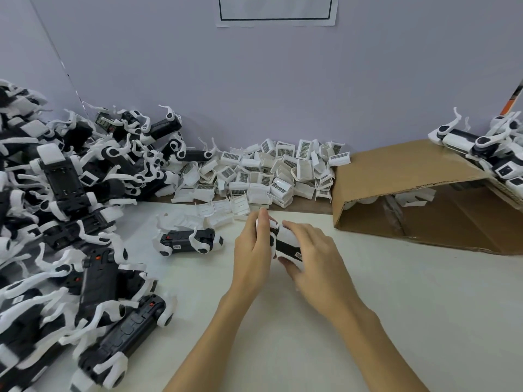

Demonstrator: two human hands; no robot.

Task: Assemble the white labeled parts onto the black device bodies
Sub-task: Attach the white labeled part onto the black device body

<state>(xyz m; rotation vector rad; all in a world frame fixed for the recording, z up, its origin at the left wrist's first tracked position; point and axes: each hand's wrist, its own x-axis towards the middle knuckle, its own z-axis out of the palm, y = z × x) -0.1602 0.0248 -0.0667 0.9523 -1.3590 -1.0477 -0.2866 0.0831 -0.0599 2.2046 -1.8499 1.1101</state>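
Two bare forearms reach up from the bottom edge over the pale table [396, 321], meeting near its middle. Largest of what lies on it is the heap of black device bodies [56, 222] with white curved arms, filling the left side from the wall down to the near edge. Next is the cardboard box [396, 176] tipped on its side at the right, open toward the camera, with several finished white-and-black devices [486, 148] resting on its upper flap. Against the back wall, between heap and box, sits the pile of white labeled parts [271, 171], many showing barcode stickers. One single black body [186, 240] lies alone just left of the hands. Between the hands is the device being worked on [284, 243], lifted just off the table. The left hand [252, 250] grips its left end, fingers curled round it with the thumb pointing up. The right hand [314, 256] has its fingers curled over the white part on top, thumb under the near side; it is motion-blurred
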